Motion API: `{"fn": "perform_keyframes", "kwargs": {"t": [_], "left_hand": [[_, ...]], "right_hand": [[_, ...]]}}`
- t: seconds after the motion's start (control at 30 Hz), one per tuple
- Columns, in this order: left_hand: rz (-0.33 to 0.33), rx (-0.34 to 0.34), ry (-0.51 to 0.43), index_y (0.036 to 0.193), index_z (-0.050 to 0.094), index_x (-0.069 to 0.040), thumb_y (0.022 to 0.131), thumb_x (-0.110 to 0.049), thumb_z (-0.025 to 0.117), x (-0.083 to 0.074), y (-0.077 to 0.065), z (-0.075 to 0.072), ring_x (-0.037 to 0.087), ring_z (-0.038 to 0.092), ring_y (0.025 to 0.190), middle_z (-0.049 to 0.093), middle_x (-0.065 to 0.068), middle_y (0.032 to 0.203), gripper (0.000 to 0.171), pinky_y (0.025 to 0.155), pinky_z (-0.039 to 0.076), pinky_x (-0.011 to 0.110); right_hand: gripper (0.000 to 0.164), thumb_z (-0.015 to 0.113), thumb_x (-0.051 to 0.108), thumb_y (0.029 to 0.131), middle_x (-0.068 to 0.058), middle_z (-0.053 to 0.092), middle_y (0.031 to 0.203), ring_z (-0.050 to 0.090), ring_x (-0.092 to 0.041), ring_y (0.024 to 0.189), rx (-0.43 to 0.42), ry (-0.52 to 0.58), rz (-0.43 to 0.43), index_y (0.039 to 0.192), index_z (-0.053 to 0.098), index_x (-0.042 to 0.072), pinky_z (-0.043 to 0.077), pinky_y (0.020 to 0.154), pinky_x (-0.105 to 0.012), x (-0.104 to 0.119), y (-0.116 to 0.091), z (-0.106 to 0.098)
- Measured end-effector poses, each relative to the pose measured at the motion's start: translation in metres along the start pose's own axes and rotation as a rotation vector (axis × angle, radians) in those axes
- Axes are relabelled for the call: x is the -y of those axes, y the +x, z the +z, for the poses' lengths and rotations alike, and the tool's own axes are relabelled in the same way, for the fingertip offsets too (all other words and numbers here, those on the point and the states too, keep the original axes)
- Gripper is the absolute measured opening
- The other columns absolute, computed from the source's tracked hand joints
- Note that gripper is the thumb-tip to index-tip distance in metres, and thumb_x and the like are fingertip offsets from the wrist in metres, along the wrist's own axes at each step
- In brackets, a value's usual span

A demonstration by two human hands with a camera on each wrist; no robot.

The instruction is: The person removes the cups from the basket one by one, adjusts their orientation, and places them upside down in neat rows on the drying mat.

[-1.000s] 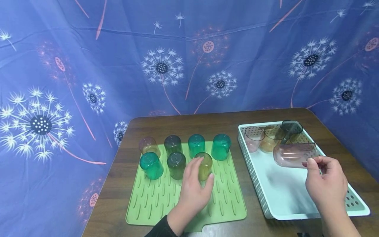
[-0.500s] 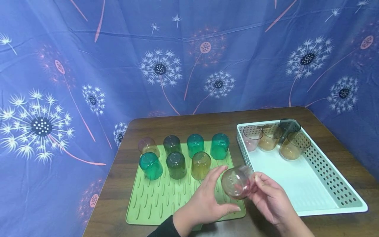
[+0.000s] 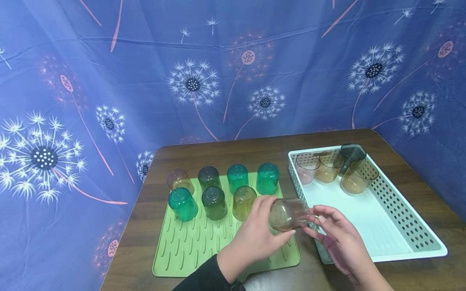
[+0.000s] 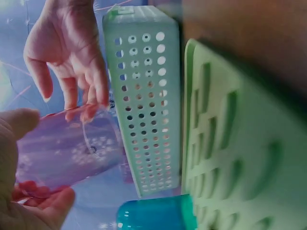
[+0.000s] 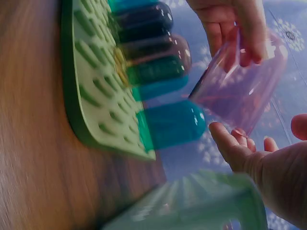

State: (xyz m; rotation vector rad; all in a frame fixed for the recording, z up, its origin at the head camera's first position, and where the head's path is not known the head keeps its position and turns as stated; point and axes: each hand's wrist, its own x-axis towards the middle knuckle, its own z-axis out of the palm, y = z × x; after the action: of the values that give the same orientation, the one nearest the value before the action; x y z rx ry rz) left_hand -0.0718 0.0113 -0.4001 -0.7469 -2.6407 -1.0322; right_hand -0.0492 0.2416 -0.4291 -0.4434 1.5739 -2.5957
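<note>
A clear pink drinking glass point(image 3: 289, 214) lies tilted on its side in the air above the right edge of the green drying mat point(image 3: 174, 258). My left hand point(image 3: 255, 234) grips it near the base, thumb below and fingers over the top. At the rim end is my right hand point(image 3: 338, 234), its fingers extended and touching the glass, its thumb standing off in the right wrist view. Upside down on the mat stand two rows of glasses: teal ones such as the front-left glass point(image 3: 183, 204), dark grey ones like the front glass point(image 3: 214, 203), and an amber glass point(image 3: 244, 203).
Right of the mat stands a white perforated basket point(image 3: 411, 256). Upright at its far end are a pink glass point(image 3: 306, 171), two amber glasses, one of them the nearer glass point(image 3: 354, 182), and a dark grey glass point(image 3: 353, 151). A patterned blue cloth point(image 3: 233, 81) hangs behind the wooden table point(image 3: 127, 258).
The right hand has carried the pink glass left from over the basket to above the mat's edge. The left hand has moved from beside the amber glass to grip it, and the right fingers have loosened.
</note>
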Motion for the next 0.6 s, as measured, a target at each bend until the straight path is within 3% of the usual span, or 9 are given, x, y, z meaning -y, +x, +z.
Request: {"fn": "perform_keyframes", "kwargs": {"t": [0.13,0.33,0.6], "left_hand": [[-0.042,0.069,0.124,0.143,0.046,-0.01,0.079,-0.046,0.083,-0.004,0.016,-0.003,0.019,0.062,0.117,0.052,0.007,0.138,0.082,0.096,0.057,0.032],[-0.124,0.156,0.28,0.146,0.046,-0.005,0.08,-0.044,0.083,0.003,0.033,-0.005,0.025,0.062,0.122,0.055,0.012,0.138,0.085,0.099,0.057,0.036],[-0.093,0.22,0.443,0.142,0.046,-0.004,0.082,-0.035,0.08,0.014,0.045,0.012,0.021,0.068,0.098,0.06,0.012,0.12,0.076,0.076,0.061,0.03]], "right_hand": [[0.035,0.03,-0.005,0.106,-0.003,0.062,0.127,0.064,-0.016,0.119,-0.06,-0.032,-0.008,0.128,0.056,0.004,0.059,0.096,-0.037,0.004,-0.004,-0.004],[0.034,0.031,-0.007,0.105,-0.005,0.064,0.126,0.066,-0.016,0.116,-0.06,-0.096,-0.032,0.126,0.057,0.002,0.059,0.096,-0.035,0.006,-0.006,-0.002],[0.035,0.032,-0.008,0.104,-0.002,0.066,0.124,0.067,-0.015,0.114,-0.043,-0.121,-0.018,0.125,0.058,0.003,0.059,0.095,-0.034,0.007,-0.008,-0.003]]}}
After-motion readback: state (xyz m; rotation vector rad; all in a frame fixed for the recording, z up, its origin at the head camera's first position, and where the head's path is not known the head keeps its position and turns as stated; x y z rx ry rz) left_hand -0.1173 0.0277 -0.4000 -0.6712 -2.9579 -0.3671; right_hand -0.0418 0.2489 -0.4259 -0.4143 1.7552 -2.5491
